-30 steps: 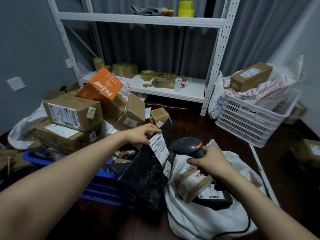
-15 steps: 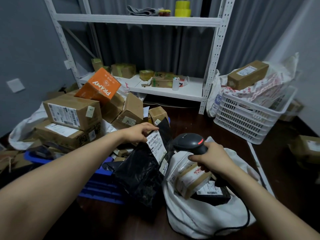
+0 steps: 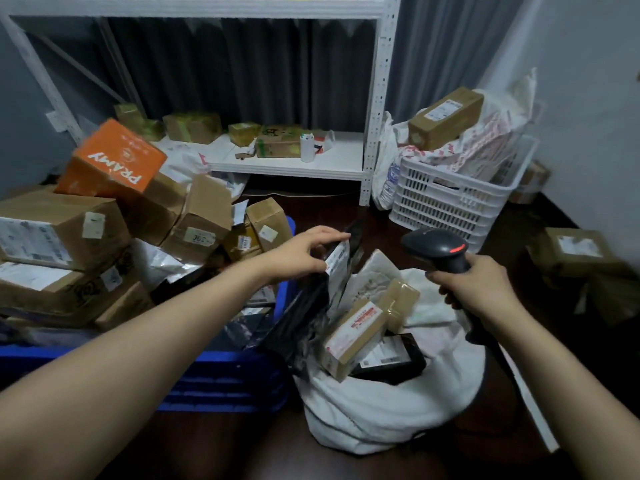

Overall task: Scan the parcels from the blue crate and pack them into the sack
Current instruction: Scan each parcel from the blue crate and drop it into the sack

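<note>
Left hand (image 3: 304, 252) pinches top edge of black poly parcel (image 3: 299, 329) beside its white label (image 3: 337, 265); parcel hangs below hand, lower end at mouth of white sack (image 3: 381, 414). Right hand (image 3: 474, 289) clenched round handle of barcode scanner (image 3: 436, 245); scanner head above hand, red light lit. Sack below, between both hands, taped brown box (image 3: 367, 327) inside. Blue crate (image 3: 225, 379) under left forearm.

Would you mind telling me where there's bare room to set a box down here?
Free: the dark floor between the shelf foot, the white basket and the sack; also the floor in front of sack and blue crate. Crowded: the crate and the box pile on the left.
</note>
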